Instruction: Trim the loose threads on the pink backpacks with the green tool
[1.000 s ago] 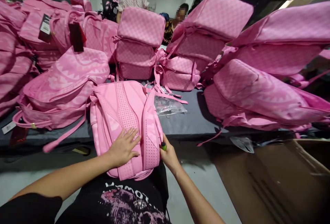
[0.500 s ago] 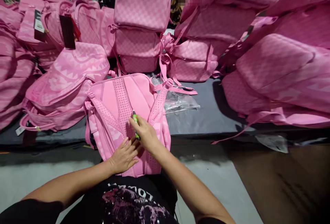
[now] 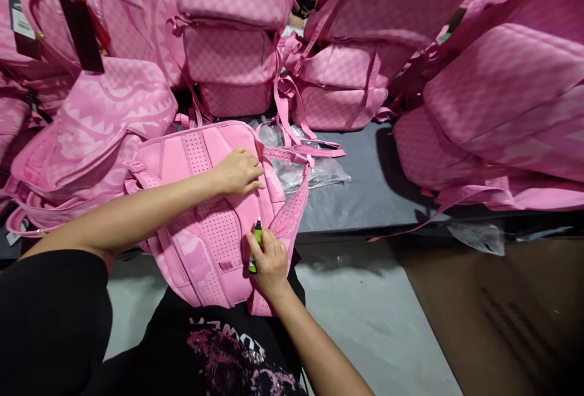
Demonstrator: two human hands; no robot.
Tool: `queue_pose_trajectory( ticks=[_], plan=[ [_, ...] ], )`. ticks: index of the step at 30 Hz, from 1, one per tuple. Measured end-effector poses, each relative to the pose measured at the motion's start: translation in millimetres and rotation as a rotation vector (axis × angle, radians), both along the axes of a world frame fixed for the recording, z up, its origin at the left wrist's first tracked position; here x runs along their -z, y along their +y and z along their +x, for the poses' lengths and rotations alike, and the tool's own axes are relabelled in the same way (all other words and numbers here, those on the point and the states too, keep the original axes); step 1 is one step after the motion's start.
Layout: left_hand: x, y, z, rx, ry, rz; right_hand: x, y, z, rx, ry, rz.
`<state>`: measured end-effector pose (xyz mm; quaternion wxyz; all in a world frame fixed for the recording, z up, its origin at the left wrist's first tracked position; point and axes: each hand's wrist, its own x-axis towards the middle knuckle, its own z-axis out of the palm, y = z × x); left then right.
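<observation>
A pink backpack lies back-side up on the edge of the dark table, its lower part hanging toward my body. My left hand rests on its upper right part, fingers curled over the fabric near the shoulder strap. My right hand is closed around a small green lighter held upright just above the lower back panel, beside the right strap.
Stacks of pink backpacks ring the table on the left, back and right. A clear plastic bag lies beside my backpack. A brown cardboard box stands on the grey floor at right. Black hang tags dangle at left.
My left hand moved from the lower panel up to the top right of the backpack. My right hand with the lighter dropped toward the lower right. The camera tilted down and closer.
</observation>
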<state>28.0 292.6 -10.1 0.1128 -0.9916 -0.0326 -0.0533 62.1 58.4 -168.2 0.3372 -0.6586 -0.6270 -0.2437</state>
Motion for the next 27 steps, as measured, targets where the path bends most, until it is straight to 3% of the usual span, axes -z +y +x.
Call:
queue_pose_trajectory(
  ticks=[8, 15, 18, 22, 25, 27],
  plan=[
    [-13.4, -16, -20, 0.100, 0.068, -0.151, 9.3, -3, -4, -0.029, 0.019, 0.030],
    [-17.5, -19, -22, 0.050, 0.130, -0.074, 7.1, -5, -2, -0.066, 0.061, 0.016],
    [-11.0, -18, -33, 0.052, 0.075, 0.003, -14.4, -7, 6, -0.183, 0.203, -0.015],
    [-2.7, -15, -44, 0.022, -0.055, -0.011, -63.7, 1, 28, -0.208, 0.345, 0.092],
    [-6.1, -6, -45, -0.003, -0.093, -0.033, -97.8, 18, 52, -0.279, 0.307, 0.229],
    [-9.6, 1, -45, -0.029, -0.090, -0.011, -110.5, 33, 67, -0.349, 0.222, 0.222]
  ],
)
